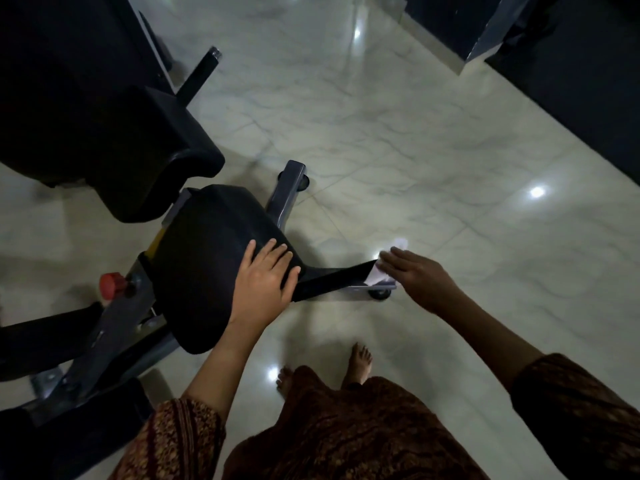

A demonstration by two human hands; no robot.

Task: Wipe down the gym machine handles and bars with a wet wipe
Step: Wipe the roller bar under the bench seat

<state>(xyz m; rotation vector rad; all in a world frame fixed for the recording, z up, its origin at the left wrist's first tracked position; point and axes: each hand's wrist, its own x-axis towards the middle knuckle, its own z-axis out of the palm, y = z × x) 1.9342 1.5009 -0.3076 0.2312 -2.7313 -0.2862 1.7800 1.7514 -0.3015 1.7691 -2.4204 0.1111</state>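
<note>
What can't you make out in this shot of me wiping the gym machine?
In the head view:
- The wet wipe lies mostly under the right hand; its grip underneath is hidden.
- The base bar ends under the wipe.
- The back pad is dark and cut off by the left edge.

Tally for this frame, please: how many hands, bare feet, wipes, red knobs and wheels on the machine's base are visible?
hands: 2, left hand, right hand
bare feet: 2
wipe: 1
red knob: 1
wheels: 2
Total: 8
</note>
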